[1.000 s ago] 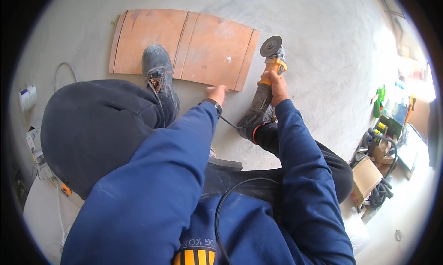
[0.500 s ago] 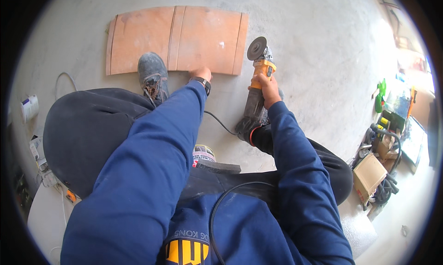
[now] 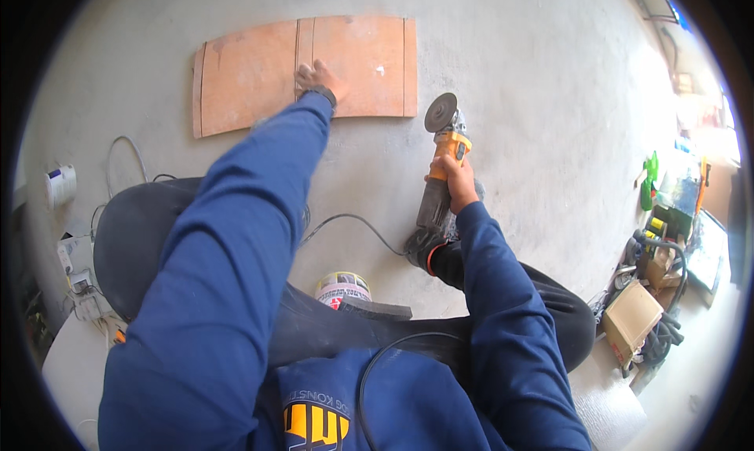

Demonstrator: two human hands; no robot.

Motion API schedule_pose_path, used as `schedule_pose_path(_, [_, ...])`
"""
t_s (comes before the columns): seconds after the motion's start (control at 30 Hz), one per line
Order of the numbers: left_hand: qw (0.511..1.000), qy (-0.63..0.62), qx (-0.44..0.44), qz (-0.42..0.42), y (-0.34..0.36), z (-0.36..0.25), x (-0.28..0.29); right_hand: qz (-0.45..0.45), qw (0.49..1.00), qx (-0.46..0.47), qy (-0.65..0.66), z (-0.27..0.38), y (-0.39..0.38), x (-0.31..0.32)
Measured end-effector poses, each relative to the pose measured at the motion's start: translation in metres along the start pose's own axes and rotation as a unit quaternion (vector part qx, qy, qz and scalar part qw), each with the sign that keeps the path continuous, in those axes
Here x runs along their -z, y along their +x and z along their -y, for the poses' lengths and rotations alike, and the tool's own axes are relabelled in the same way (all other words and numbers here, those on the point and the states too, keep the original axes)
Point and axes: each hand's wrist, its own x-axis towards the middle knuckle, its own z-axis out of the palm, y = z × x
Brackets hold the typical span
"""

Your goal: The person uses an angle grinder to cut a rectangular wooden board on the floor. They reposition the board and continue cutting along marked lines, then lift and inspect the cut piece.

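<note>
The panel (image 3: pixel 251 82) lies flat on the floor in front of the person, a long orange-brown rectangle, its outline bowed by the lens. A dark line crosses it near each end, and two more run close together across its middle. There is a small white fleck on its right half, a darker smudge close to its upper left corner, and a powdery paleness over parts of its face. Whether it is wood or another material, I cannot tell.

The left hand (image 3: pixel 320 80) is over the panel's middle, fingers slightly parted and loosely bent, not closed around anything. To the right of the panel and nearer the person, the right hand (image 3: pixel 458 182) has its fingers wrapped around a yellow and black angle grinder (image 3: pixel 452 145); its dark disc (image 3: pixel 441 113) is well apart from the panel.

The floor (image 3: pixel 542 121) around the panel is pale grey, smooth and faintly mottled. Nearer the person than the panel stands a printed tub (image 3: pixel 343 286), a dark grey slab (image 3: pixel 375 310) beside it. Far right of the panel are an open cardboard box (image 3: pixel 631 316) and assorted clutter; left of it, a white container (image 3: pixel 60 186).
</note>
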Motion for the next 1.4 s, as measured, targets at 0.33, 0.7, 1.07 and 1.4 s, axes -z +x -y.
schedule_pose_path(0.33, [0.942, 0.291, -0.130, 0.106, 0.128, 0.016, 0.077, -0.014, 0.998, -0.010, 0.055, -0.001, -0.001, -0.008])
schedule_pose_path(0.7, [0.929, 0.302, -0.141, 0.157, 0.075, 0.039, 0.034, 0.013, 0.998, 0.011, 0.059, -0.005, 0.005, -0.001])
schedule_pose_path(1.07, [0.982, 0.134, -0.072, 0.107, -0.030, 0.004, -0.038, 0.039, 0.999, 0.013, -0.014, 0.013, -0.001, 0.009])
schedule_pose_path(1.4, [0.753, -0.498, 0.040, 0.429, -0.287, -0.046, -0.074, 0.033, 0.998, 0.026, -0.055, 0.030, -0.023, 0.014])
